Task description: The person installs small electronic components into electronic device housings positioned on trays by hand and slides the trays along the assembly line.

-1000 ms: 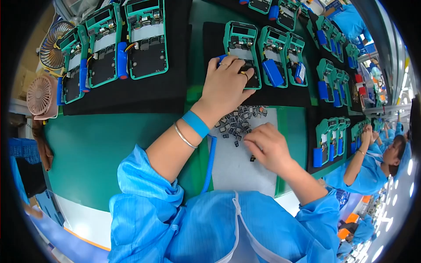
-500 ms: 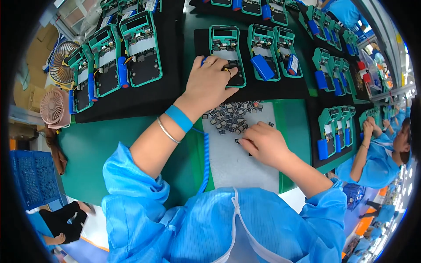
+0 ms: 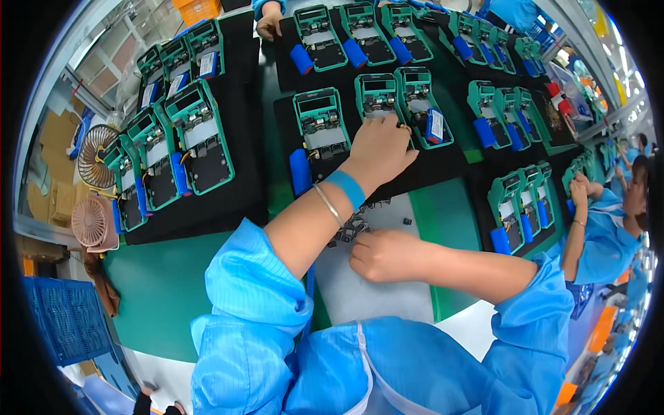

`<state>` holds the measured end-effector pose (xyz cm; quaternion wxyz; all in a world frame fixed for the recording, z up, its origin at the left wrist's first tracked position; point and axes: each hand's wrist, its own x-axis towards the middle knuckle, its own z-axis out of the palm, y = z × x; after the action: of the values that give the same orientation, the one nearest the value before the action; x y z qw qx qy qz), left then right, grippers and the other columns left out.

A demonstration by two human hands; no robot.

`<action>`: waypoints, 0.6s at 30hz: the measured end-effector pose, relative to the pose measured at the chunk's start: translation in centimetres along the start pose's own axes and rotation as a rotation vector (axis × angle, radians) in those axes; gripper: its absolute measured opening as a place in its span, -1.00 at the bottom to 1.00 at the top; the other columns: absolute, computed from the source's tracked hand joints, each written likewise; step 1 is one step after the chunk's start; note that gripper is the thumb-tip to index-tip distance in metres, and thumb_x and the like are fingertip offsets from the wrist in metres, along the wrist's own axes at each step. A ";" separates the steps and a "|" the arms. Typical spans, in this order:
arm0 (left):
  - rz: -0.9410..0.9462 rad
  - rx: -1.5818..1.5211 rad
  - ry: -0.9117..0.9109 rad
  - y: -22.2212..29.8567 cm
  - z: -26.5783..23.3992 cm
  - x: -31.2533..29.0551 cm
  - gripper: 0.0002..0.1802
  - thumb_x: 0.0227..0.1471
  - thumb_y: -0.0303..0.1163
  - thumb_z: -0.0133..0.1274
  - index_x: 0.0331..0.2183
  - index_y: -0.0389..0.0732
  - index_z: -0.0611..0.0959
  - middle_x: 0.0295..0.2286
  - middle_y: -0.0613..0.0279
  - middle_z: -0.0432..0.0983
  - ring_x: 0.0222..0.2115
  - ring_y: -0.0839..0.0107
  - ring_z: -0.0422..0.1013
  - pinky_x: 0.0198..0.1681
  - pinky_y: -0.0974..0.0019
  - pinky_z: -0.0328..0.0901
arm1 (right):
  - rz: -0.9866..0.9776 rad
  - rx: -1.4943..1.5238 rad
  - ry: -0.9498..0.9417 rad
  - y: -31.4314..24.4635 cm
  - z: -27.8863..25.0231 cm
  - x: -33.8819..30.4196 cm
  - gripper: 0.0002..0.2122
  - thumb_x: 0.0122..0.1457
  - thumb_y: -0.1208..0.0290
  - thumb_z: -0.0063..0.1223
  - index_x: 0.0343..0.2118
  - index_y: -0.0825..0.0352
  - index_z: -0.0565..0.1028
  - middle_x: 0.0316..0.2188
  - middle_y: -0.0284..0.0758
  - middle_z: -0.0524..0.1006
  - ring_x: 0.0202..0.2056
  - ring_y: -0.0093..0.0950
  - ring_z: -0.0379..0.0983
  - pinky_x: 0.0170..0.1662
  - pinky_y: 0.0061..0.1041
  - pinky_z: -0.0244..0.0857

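My left hand (image 3: 382,149), with a blue band and a bangle at its wrist, bends palm down over the lower part of the middle green device housing (image 3: 377,84) in the near row. Its fingers are curled, and whatever they grip is hidden beneath. To its left lies another green housing (image 3: 319,117) with a blue battery (image 3: 300,171) beside it; to its right, a third housing (image 3: 418,90) carries a blue battery with a white label (image 3: 434,126). My right hand (image 3: 387,256) is closed beside a pile of small dark square parts (image 3: 351,228); its fingertips are out of sight.
The small parts lie on a grey mat (image 3: 346,290) on the green table (image 3: 180,290). More housings stand on black mats (image 3: 242,200) to the left, behind and right. Another person's hand (image 3: 268,26) touches the far mat. A co-worker (image 3: 605,221) sits at right; fans (image 3: 93,221) stand at left.
My left hand has moved right, from the left housing to the middle one. The left housing's blue battery now shows beside it. My right hand has closed more and shifted left. The view has shifted.
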<state>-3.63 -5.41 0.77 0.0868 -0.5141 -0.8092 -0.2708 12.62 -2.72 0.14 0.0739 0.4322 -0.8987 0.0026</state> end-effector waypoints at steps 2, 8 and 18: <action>0.154 0.017 0.064 -0.1 -0.1 -0.6 -0.67 0.00 -0.19 0.20 -0.22 -0.19 0.70 -0.29 0.09 0.47 -0.10 0.11 0.42 0.07 0.05 0.28 | 0.026 0.020 0.004 0.3 -0.4 -0.1 -0.90 -0.16 0.40 0.09 -0.64 0.27 0.42 -0.58 -0.38 0.44 -0.43 -0.41 0.44 -0.38 -0.46 0.40; 0.046 -0.150 0.087 -2.3 -0.5 -4.4 -0.66 0.07 -0.45 0.01 -0.11 -0.35 0.62 0.00 -0.18 0.45 0.18 -0.06 0.26 0.21 0.16 0.24 | 0.258 0.213 0.327 4.3 -7.6 -1.1 -0.85 -0.16 0.48 0.25 -0.47 0.30 0.54 -0.50 -0.35 0.52 -0.41 -0.32 0.49 -0.33 -0.37 0.44; 0.084 0.107 0.144 -0.3 0.3 -4.9 -0.47 -0.04 -0.24 0.24 -0.02 -0.25 0.62 0.09 -0.16 0.33 0.16 -0.10 0.21 0.10 0.08 0.32 | 0.522 -0.303 0.350 17.4 -2.7 -2.6 -0.91 -0.05 0.51 0.24 -0.48 0.25 0.52 -0.45 -0.38 0.42 -0.31 -0.36 0.46 -0.33 -0.39 0.42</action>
<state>-1.63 -9.25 -1.63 0.1832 -0.5214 -0.7921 -0.2592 1.07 10.34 3.44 0.2871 0.1648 -0.9428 -0.0382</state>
